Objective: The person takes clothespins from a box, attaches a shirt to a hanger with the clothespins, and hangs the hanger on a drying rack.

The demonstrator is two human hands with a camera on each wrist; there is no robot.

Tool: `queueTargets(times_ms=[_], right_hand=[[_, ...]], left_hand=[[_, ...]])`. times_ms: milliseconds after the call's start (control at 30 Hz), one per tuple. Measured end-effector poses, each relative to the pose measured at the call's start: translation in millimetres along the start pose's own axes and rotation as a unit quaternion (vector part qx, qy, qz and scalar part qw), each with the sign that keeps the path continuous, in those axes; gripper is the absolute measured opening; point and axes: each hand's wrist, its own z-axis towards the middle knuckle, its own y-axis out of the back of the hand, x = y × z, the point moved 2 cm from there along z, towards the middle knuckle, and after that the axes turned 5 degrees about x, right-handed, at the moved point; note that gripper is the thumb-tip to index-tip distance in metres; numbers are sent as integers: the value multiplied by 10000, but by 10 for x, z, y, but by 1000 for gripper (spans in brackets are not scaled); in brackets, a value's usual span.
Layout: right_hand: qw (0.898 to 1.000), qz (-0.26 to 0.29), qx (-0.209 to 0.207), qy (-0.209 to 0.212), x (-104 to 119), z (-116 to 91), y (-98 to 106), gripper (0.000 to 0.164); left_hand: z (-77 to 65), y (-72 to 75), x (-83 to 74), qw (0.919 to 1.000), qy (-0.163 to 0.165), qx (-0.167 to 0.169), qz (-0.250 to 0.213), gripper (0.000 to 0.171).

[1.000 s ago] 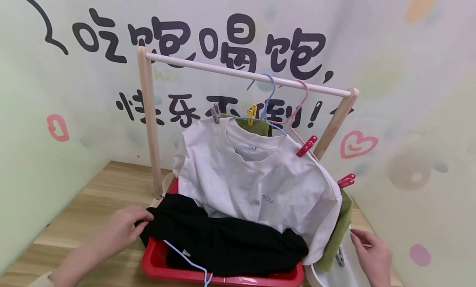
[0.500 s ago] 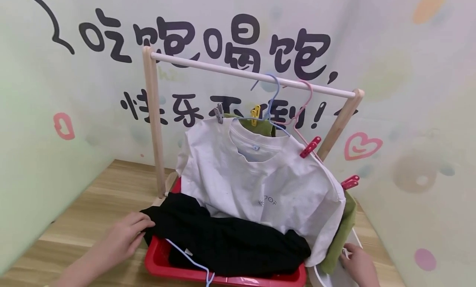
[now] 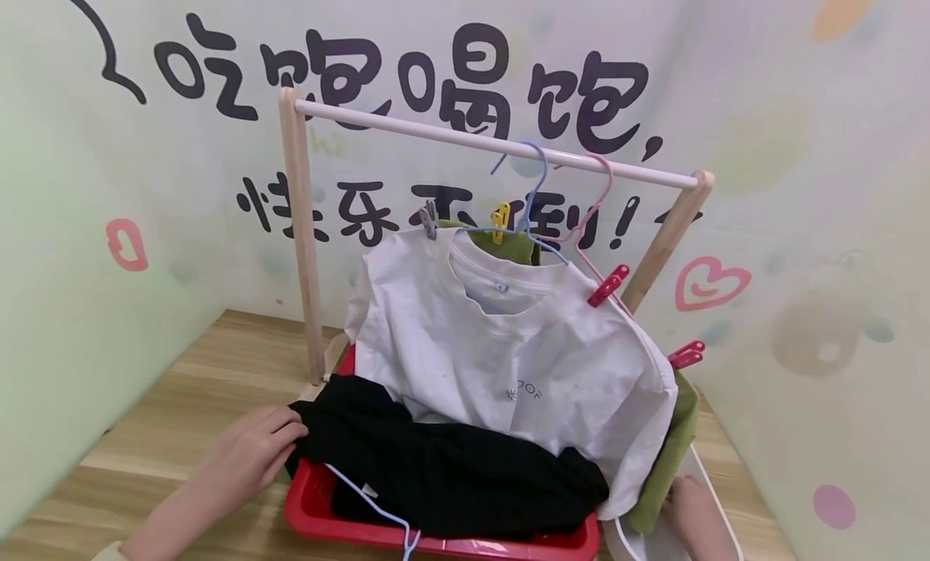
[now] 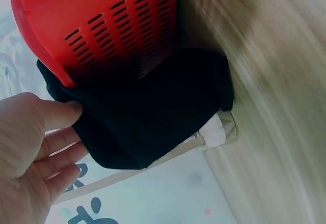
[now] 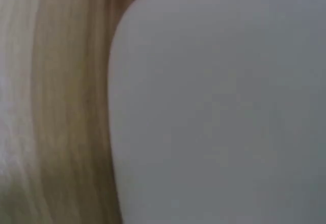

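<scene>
A black garment [image 3: 465,472] lies over a red basket [image 3: 312,504], with a blue hanger [image 3: 366,499] poking out from under it at the front. My left hand [image 3: 265,448] pinches the garment's left end between thumb and fingers. The left wrist view has that black cloth [image 4: 147,112] draped down the basket's slotted side. My right hand [image 3: 693,512] reaches into a white bin [image 3: 715,496] at the right, below a green garment's hem. Its fingertips are hidden there, and the right wrist view has mostly the bin's outer wall [image 5: 214,107].
A wooden rack with a white rail [image 3: 494,145] stands behind the basket. From it hang a white T-shirt [image 3: 465,343] on a blue hanger and a green garment [image 3: 664,464] behind, near a pink hanger [image 3: 599,198]. Grey, yellow and red clothespins [image 3: 609,286] grip the clothes.
My right hand has moved left and down from the bin's outer edge into the bin. A grey clothespin seen there earlier is now out of sight. My left hand keeps its hold on the black garment.
</scene>
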Motion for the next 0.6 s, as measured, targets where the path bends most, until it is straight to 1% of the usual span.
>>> queueTargets(times_ms=[167,233,333,400,467,600], right_hand=[[10000,-45,-16,-44,51,-39,9,10],[9998,-74,-156,48,62,-53,7,9],[9986,-10,-432,314,67,-57,-2,8],[9982,-27,-459,397,61,-55,-6,12],[9991,3,-269,339,53,-48,-4,14],[9989,235,338,-202,23,-42,17,10]], left_hand=[[8,10,10,9998,-104,-134,50,52],[13,20,21,9997,-106,-216,59,51],[33,59,34,9994,-13,-346,31,49],[58,93,36,9990,49,-439,30,49],[92,135,32,9987,154,-490,-30,48],[166,204,13,9979,332,-522,-170,46]])
